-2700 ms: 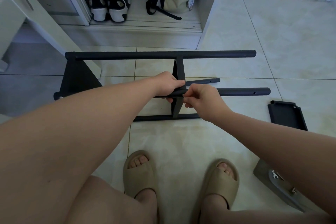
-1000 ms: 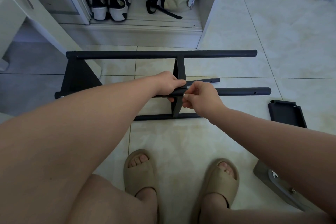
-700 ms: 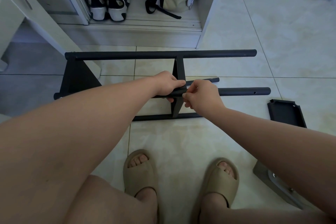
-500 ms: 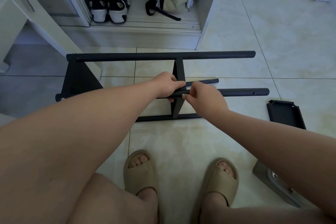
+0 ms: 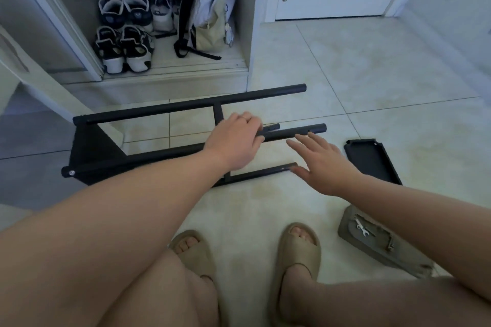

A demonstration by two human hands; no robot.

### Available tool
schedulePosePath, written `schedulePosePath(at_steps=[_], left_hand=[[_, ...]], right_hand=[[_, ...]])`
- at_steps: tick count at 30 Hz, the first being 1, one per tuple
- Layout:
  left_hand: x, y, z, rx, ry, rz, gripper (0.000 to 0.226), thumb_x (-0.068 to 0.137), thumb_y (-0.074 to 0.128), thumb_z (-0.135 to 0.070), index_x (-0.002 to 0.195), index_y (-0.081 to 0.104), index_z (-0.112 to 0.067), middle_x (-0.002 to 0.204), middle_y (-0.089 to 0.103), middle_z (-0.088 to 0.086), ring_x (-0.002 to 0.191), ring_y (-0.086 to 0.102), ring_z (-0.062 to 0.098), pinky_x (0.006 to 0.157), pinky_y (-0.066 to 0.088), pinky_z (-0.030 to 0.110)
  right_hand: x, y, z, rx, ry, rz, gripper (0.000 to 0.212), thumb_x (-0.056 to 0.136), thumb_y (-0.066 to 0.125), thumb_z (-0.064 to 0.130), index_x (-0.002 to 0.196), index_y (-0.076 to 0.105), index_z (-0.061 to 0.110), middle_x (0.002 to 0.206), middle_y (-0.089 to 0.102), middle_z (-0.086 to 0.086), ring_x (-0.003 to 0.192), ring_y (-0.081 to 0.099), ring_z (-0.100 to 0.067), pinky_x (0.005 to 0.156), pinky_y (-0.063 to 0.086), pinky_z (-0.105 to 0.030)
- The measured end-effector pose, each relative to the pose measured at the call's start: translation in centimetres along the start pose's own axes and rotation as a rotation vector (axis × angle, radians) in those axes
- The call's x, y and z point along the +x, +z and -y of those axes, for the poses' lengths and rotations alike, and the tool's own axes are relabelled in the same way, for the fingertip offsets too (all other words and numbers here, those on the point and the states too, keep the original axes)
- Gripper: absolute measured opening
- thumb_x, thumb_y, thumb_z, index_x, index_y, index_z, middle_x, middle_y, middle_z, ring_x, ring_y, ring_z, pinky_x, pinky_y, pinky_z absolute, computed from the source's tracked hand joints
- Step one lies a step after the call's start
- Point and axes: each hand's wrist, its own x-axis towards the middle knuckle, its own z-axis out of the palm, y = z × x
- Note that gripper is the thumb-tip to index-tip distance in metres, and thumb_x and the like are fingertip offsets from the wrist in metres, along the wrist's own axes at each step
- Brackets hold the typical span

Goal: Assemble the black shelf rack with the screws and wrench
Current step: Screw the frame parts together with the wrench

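The partly built black shelf rack [image 5: 170, 107] lies on its side on the tiled floor, with a side panel at its left end and long tubes running right. My left hand [image 5: 235, 139] grips the middle tube near the central crosspiece. My right hand [image 5: 322, 160] hovers with spread, straight fingers just right of it, above the short lower tube, holding nothing. A second black side panel [image 5: 372, 159] lies flat on the floor to the right. A small silver wrench [image 5: 362, 225] rests on a grey box [image 5: 382, 245] near my right forearm.
An open closet at the back holds several sneakers [image 5: 123, 46] and a hanging bag [image 5: 210, 8]. A white door panel [image 5: 34, 79] leans in at the left. My two sandalled feet [image 5: 299, 249] stand on the floor just in front of the rack.
My right hand let go of the tube joint and moved right, fingers now spread open. The view tilted, so the rack appears slanted. My left hand keeps its grip.
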Motion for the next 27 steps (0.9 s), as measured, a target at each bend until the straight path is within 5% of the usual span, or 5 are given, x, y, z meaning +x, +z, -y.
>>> schedulePosePath(at_steps=[8,17,22,27], left_hand=[[2.0,4.7,-10.6,-0.109,0.074,0.341,0.026,0.102,0.044,-0.042,0.116,0.055,-0.023,0.123,0.056,-0.002,0.108,0.057,0.024,0.086,0.046,0.039],[6.1,17.0,-17.8,-0.219,0.016,0.749,0.037,0.1,0.049,-0.044,0.129,0.053,-0.021,0.13,0.061,0.005,0.118,0.056,0.026,0.101,0.045,0.04],[6.6,23.1,-19.9,-0.4,-0.142,0.819,0.043,0.1,0.05,-0.039,0.136,0.053,-0.015,0.136,0.058,0.009,0.125,0.053,0.028,0.103,0.043,0.035],[5.6,28.1,-21.0,-0.624,-0.205,0.831,0.02,0.099,0.056,-0.031,0.109,0.061,-0.015,0.101,0.069,0.007,0.097,0.068,0.03,0.081,0.049,0.034]], right_hand=[[-7.7,4.0,-10.0,-0.02,0.247,0.153,0.07,0.104,0.036,0.057,0.161,-0.001,0.039,0.17,-0.004,0.009,0.157,-0.009,-0.023,0.124,0.006,-0.049],[-10.7,13.1,-19.8,0.138,0.488,0.326,0.068,0.103,0.036,0.058,0.161,0.005,0.038,0.168,0.015,0.009,0.155,0.013,-0.023,0.12,0.02,-0.05],[-9.9,17.5,-21.7,0.261,0.569,0.354,0.062,0.104,0.043,0.049,0.159,0.022,0.031,0.16,0.036,0.0,0.143,0.038,-0.03,0.109,0.039,-0.047],[-8.5,22.8,-22.6,0.41,0.586,0.284,0.044,0.101,0.054,0.033,0.144,0.051,0.025,0.143,0.057,-0.005,0.129,0.053,-0.029,0.101,0.047,-0.041]])
